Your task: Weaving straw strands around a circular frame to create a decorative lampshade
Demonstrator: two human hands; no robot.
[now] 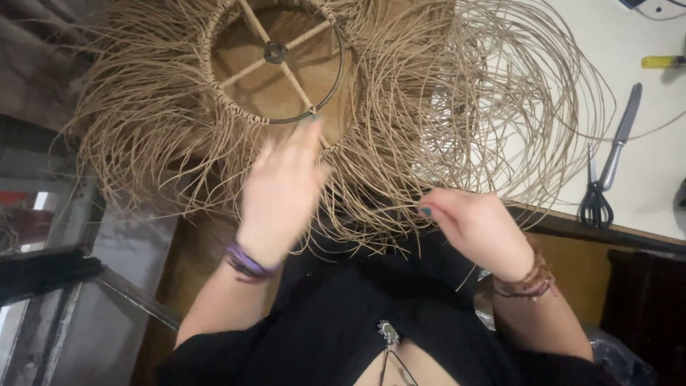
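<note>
A round woven lampshade [236, 93] of tan rattan lies just beyond the fingertips, its thin strands fanning out shaggy and loose around a dark metal ring with pale crossed spokes. The left hand [280, 193], blurred, spreads open fingers flat against the fringe below the ring. The right hand [475, 223] pinches a single wiry strand between fingertips. Past its fingers, coiled rattan loops [514, 100] rest on a white table [650, 150] beside black-handled scissors [595, 196]
</note>
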